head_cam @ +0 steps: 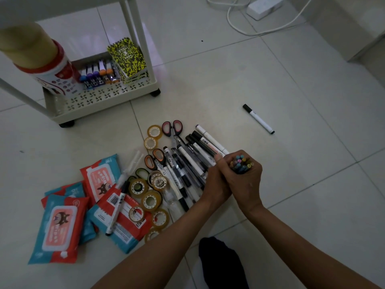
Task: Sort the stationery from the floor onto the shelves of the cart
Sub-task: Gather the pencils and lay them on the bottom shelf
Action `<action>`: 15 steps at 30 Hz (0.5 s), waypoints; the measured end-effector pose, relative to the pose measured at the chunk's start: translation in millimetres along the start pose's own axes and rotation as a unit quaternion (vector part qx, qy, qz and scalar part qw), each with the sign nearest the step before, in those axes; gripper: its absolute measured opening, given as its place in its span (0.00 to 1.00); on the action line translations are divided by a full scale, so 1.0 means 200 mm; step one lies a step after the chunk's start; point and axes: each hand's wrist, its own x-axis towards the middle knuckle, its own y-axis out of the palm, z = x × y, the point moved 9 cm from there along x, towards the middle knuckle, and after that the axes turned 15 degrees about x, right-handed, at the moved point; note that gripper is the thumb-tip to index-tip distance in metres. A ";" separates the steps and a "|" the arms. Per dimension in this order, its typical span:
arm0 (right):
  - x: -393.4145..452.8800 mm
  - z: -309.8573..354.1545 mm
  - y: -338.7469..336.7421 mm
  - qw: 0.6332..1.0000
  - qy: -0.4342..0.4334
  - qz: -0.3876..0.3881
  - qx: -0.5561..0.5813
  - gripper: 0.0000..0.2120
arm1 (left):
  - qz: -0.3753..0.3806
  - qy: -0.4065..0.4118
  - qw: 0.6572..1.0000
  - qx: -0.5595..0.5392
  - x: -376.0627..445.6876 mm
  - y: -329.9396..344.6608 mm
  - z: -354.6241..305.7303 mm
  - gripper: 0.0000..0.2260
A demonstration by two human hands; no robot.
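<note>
Basically, right hand [246,180] fingers wrap a pencil bundle [241,164], roughly upright, ends toward camera; shafts hidden. Left hand [216,184] alongside, grip prob. unclear.

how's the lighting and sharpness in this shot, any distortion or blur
Head view: dim, flat light with a soft sheen on the floor tiles; wide-angle bending curves the tile lines near the edges; the roll at top left is close and blurred, while the pen pile and right hand are sharp.

Dim, flat indoor light with soft shadows, faint sheen on floor tiles [291,84], wide-angle bending at edges.
</note>
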 end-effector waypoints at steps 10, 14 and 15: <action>-0.01 -0.06 -0.03 0.999 0.034 -0.019 0.024 0.18 | 0.026 -0.033 0.999 -0.021 -0.02 0.04 0.00 0.10; -0.02 -0.08 -0.02 0.998 0.045 -0.021 0.025 0.20 | 0.030 -0.041 0.999 -0.017 -0.02 0.05 -0.01 0.09; -0.01 -0.08 -0.03 0.998 0.053 -0.029 0.027 0.20 | 0.029 -0.034 0.999 0.008 -0.02 0.04 0.02 0.09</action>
